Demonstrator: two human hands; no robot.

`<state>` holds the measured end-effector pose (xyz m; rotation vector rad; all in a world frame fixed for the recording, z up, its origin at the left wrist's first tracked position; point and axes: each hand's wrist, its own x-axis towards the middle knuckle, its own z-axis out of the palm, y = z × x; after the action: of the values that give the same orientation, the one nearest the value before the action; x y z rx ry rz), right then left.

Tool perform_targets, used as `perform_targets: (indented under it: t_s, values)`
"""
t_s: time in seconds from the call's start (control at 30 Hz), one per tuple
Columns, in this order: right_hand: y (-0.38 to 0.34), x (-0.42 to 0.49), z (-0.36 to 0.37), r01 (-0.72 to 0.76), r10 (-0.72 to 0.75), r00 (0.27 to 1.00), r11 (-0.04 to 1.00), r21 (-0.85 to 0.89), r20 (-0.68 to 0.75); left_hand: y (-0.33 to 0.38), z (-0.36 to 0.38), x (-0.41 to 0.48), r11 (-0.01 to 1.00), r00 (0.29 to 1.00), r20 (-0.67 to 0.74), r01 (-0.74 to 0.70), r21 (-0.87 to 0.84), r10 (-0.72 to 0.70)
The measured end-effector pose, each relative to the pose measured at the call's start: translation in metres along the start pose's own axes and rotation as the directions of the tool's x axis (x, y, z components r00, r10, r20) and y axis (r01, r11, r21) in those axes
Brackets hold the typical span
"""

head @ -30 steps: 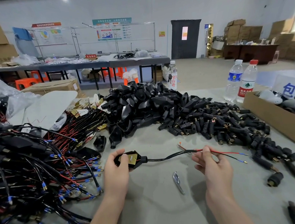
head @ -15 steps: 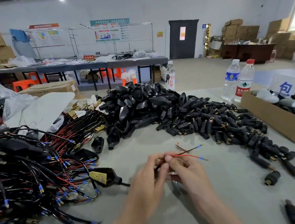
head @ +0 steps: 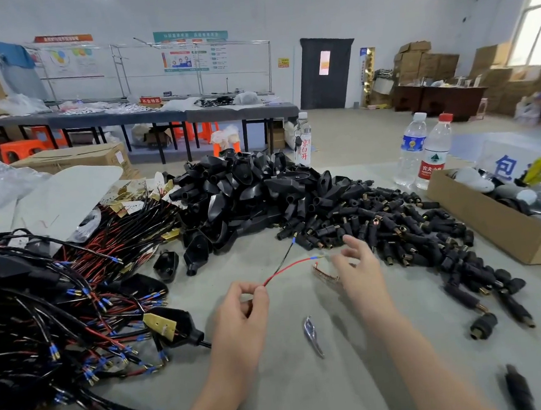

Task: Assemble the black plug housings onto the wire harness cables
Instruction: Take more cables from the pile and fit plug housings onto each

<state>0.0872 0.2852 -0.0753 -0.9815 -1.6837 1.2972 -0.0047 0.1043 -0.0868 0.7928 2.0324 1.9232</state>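
Observation:
My left hand (head: 243, 313) pinches a harness cable where its red wire (head: 287, 268) and thin black wire (head: 287, 252) split and stick up to the right, each with a blue-sleeved terminal. The cable runs left under that hand to a black plug housing (head: 172, 325) with a brass plate, lying on the grey table (head: 293, 390). My right hand (head: 358, 272) hovers open just right of the red wire's tip, fingers spread, holding nothing. A heap of black housing shells (head: 252, 193) lies behind, and small black barrel plugs (head: 394, 227) spread to the right.
A tangle of finished black and red harness cables (head: 45, 319) fills the left side. A small metal tool (head: 311, 334) lies between my forearms. A cardboard box (head: 497, 225) sits at the right, with two water bottles (head: 423, 150) behind it.
My hands have separated: the right hand let go of the wires and moved right and up, opening. The left hand kept the cable, and the wire ends now point up and right.

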Motion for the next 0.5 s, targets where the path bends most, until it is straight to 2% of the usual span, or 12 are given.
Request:
perform_targets:
  t_s: [0.23,0.33,0.43,0.5]
  values:
    - [0.002,0.080,0.005,-0.233,0.210,0.970,0.945,-0.228,-0.123,-0.002,0.002,0.005,0.995,0.993,0.061,-0.100,0.020,0.099]
    - [-0.001,0.091,0.004,-0.267,0.231,0.961,0.920,-0.286,-0.153,-0.003,0.003,0.006,0.991,0.990,0.070,-0.129,0.028,0.126]
    - [0.001,0.095,0.003,-0.306,0.289,0.950,0.933,-0.187,-0.115,-0.008,0.004,0.008,0.983,0.983,0.099,-0.165,0.085,0.156]
    - [-0.001,0.088,-0.001,-0.352,0.353,0.935,0.935,0.049,-0.024,-0.011,0.005,0.009,0.970,0.974,0.123,-0.208,0.128,0.192]
